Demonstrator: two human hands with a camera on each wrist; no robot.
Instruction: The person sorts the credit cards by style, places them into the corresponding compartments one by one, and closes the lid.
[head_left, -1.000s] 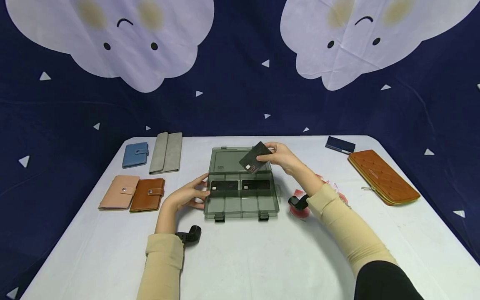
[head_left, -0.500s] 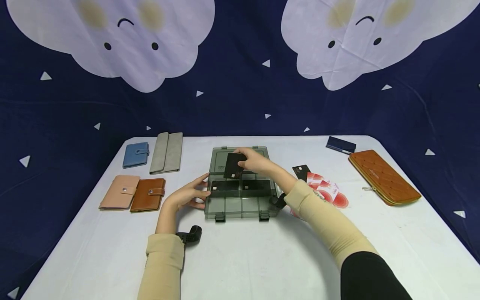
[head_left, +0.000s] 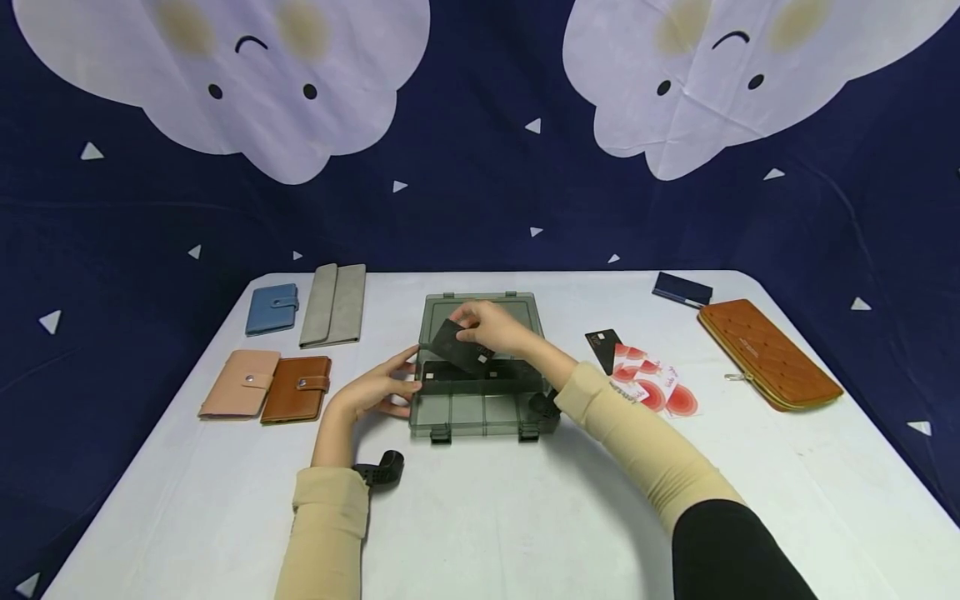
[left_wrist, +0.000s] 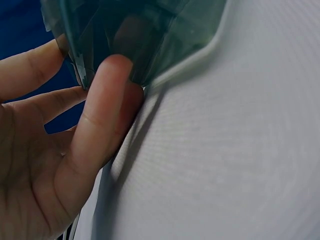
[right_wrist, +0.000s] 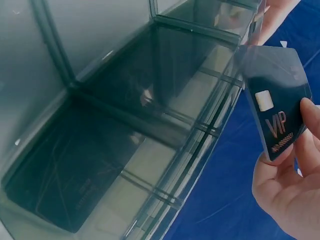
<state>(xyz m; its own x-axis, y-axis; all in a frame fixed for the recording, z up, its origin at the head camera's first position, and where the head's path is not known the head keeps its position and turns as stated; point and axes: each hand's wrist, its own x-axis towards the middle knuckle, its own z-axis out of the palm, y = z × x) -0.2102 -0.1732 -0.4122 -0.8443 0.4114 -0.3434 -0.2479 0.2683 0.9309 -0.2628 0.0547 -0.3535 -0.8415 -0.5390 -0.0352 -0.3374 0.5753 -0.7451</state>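
A translucent grey-green plastic organizer box [head_left: 465, 414] lies with its lid [head_left: 525, 312] folded back. The left hand [head_left: 375, 387] holds the box's left edge, its thumb [left_wrist: 102, 95] against the plastic and the other fingers spread along the side. Between thumb and fingers, the right hand [head_left: 491, 327] pinches a black VIP card [head_left: 457, 346], tilted above the upper-left compartments. In the right wrist view, a pale chip square and "VIP" show on this card [right_wrist: 275, 105]. Two black cards lie in upper compartments, including the right one [head_left: 517, 372]; the held card partly covers the left one.
Another black card [head_left: 602, 343] and several red-and-white cards [head_left: 654, 383] lie right of the box. Farther right are a brown zip wallet [head_left: 765, 354] and a dark blue card holder [head_left: 681, 289]. Blue, grey, pink and brown wallets [head_left: 295, 392] lie at left.
The right hand has carried the black card left and down, from over the lid to the upper-left compartments, turning it. The left hand keeps its place at the box.
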